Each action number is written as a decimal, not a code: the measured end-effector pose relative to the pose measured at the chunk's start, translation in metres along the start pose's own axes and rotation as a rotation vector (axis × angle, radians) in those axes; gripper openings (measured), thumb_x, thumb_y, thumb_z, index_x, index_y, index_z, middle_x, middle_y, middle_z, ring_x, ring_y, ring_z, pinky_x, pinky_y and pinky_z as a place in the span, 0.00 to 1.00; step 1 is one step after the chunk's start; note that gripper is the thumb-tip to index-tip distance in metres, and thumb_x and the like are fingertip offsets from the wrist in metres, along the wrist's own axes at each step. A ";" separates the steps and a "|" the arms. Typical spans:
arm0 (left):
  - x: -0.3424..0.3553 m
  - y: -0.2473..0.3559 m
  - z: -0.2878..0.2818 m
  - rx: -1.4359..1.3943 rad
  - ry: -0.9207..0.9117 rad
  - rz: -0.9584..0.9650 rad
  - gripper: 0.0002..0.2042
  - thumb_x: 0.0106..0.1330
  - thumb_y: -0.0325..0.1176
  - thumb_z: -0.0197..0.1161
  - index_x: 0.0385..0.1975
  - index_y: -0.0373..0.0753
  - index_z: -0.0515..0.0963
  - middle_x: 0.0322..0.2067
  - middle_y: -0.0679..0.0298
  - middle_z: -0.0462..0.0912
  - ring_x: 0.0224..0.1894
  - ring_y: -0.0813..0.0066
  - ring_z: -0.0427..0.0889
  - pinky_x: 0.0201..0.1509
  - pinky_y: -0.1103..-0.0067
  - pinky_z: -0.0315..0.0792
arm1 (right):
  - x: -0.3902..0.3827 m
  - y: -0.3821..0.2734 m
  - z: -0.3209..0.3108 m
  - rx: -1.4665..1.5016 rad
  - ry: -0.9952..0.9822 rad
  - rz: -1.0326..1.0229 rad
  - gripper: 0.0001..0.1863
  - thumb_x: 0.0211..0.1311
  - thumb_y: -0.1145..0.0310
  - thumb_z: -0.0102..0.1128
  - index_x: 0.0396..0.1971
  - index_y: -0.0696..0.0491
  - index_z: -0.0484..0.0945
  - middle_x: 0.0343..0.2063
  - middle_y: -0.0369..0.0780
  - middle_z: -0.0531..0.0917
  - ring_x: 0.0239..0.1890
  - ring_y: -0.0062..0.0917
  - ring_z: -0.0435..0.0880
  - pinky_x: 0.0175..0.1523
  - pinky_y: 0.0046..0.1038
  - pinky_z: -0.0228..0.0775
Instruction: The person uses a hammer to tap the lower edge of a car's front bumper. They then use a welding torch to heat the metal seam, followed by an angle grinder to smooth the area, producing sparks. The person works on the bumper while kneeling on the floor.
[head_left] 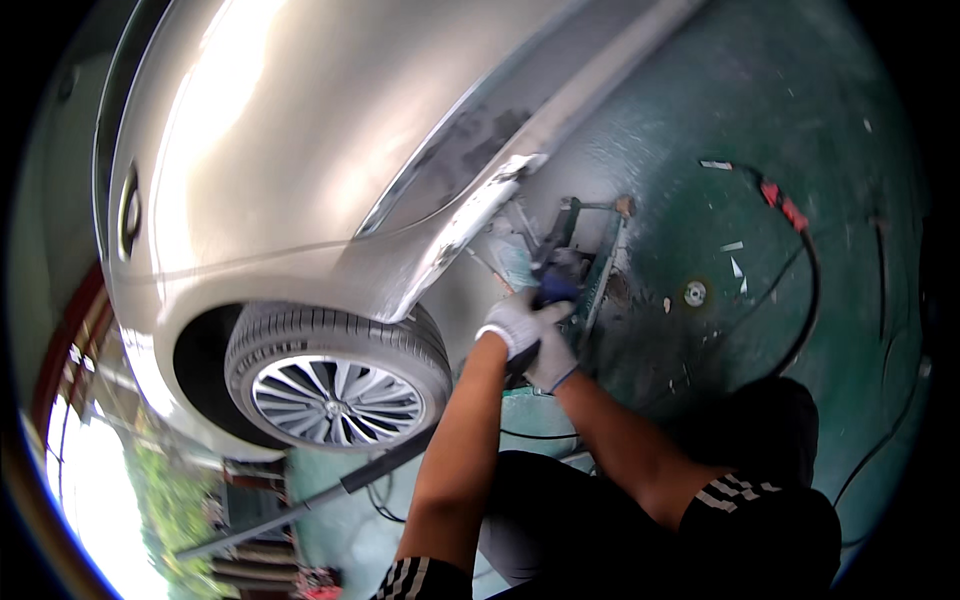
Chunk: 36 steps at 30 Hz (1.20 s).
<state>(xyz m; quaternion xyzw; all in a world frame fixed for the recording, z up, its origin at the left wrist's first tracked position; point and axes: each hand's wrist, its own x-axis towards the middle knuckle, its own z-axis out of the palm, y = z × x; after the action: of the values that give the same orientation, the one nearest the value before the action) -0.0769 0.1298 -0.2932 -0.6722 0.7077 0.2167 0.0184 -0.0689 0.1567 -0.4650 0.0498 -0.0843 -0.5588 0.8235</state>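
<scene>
Both my hands wear whitish work gloves and are closed, close together, around a blue and black handheld power tool [560, 285]. My left hand [512, 322] grips nearer its front; my right hand [553, 355] holds behind and to the right. Motion blur hides the tool's exact kind and its tip. Just beyond and left of it runs the lower sill [465, 225] of a champagne-coloured car [300, 150], whose paint is worn to bare, whitish patches. The tool appears apart from the sill.
A metal floor jack [605, 265] sits beneath the tool, and a long dark bar [370, 468] slants below the car wheel [337, 405]. Right of my hands, a round disc [695, 293] and scraps lie on the green floor. A black hose with a red fitting [785, 205] curves there.
</scene>
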 end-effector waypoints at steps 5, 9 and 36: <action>0.004 0.016 0.031 0.179 -0.073 0.224 0.59 0.53 0.67 0.77 0.79 0.34 0.62 0.69 0.41 0.77 0.71 0.44 0.78 0.75 0.64 0.72 | -0.027 -0.097 0.006 -0.417 -0.075 -0.175 0.19 0.77 0.55 0.57 0.57 0.51 0.80 0.52 0.41 0.86 0.56 0.33 0.87 0.62 0.39 0.81; 0.013 0.018 0.022 -0.271 -0.180 0.201 0.56 0.57 0.75 0.71 0.75 0.32 0.69 0.61 0.42 0.83 0.66 0.52 0.82 0.71 0.66 0.74 | -0.037 -0.125 0.027 -0.440 0.279 -0.072 0.17 0.75 0.55 0.60 0.53 0.51 0.82 0.49 0.40 0.88 0.50 0.31 0.90 0.58 0.39 0.83; -0.047 -0.082 -0.029 -0.080 0.261 -0.404 0.36 0.46 0.52 0.77 0.53 0.31 0.87 0.49 0.41 0.91 0.55 0.49 0.91 0.61 0.65 0.82 | 0.014 0.054 -0.018 -1.497 -0.240 -0.088 0.33 0.59 0.68 0.66 0.67 0.54 0.75 0.66 0.51 0.79 0.71 0.49 0.73 0.76 0.43 0.66</action>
<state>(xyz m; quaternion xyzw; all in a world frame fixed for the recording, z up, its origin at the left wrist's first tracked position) 0.0141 0.1647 -0.2749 -0.8226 0.5461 0.1476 -0.0570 -0.0106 0.1633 -0.4718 -0.5800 0.2304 -0.5010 0.5996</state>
